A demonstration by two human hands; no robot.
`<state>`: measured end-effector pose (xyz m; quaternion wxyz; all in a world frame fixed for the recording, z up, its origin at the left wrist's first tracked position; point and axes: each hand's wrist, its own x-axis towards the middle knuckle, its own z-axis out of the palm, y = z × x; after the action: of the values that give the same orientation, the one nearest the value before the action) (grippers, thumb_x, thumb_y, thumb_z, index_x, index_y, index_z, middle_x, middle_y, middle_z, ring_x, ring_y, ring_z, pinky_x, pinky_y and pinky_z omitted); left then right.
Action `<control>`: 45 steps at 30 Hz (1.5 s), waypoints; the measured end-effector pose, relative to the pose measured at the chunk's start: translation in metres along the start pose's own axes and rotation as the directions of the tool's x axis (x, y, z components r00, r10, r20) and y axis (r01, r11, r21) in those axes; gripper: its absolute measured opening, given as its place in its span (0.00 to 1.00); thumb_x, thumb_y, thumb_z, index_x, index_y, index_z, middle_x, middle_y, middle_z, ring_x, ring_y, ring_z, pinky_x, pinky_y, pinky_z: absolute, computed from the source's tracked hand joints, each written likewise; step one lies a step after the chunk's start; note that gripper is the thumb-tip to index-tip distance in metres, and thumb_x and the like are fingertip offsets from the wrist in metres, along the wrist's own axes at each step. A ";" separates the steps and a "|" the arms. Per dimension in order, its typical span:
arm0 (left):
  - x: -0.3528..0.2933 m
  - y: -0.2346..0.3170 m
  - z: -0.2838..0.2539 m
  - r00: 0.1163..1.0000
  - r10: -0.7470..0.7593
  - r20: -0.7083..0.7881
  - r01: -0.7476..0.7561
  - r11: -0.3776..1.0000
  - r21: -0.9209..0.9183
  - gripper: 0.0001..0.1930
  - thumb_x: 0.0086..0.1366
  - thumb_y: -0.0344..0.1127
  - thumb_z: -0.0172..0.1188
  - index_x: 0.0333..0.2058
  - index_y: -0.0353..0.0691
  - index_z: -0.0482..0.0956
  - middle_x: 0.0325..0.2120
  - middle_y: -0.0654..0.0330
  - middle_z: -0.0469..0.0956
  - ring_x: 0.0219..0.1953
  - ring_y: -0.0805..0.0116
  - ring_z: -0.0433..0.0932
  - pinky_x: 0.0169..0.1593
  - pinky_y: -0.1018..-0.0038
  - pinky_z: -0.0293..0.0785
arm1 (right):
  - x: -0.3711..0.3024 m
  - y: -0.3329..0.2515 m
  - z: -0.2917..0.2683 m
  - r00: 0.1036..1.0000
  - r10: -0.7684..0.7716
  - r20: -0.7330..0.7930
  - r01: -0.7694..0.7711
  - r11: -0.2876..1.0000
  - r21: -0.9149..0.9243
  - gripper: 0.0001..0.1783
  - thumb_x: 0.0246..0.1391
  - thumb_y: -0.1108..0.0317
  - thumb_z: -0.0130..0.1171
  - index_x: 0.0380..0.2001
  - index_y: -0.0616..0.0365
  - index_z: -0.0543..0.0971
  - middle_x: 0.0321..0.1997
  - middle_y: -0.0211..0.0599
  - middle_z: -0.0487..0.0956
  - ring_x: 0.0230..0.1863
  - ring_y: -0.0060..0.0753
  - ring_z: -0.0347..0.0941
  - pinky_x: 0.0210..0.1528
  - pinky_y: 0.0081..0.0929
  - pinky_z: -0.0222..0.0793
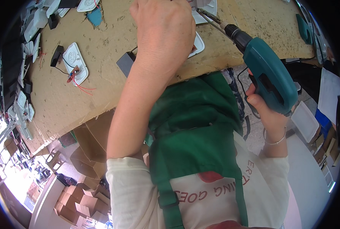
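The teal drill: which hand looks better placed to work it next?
Probably the right hand: it grips the teal drill by the handle, and the drill's front end points toward a white casing. The left hand is near that casing, away from the handle.

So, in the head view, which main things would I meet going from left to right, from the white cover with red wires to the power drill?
White cover with red wires, dark box, left hand, green power drill.
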<state>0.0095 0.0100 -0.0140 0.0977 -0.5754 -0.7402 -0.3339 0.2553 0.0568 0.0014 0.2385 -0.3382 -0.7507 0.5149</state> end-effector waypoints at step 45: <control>-0.089 -0.106 -0.200 0.662 -0.708 -0.247 -0.234 0.117 -0.965 0.15 0.64 0.27 0.52 0.49 0.29 0.73 0.39 0.48 0.79 0.39 0.63 0.80 0.39 0.72 0.78 | -0.002 0.029 -0.009 0.983 -0.142 -0.115 0.182 0.832 0.524 0.40 0.52 0.58 0.68 0.59 0.69 0.61 0.52 0.56 0.74 0.30 0.30 0.75 0.31 0.25 0.74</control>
<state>-0.1067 -0.1934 0.0499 -0.0922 -0.1788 -0.3365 -0.9200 0.2706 0.0675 -0.0225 0.3924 -0.2120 -0.5953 0.6683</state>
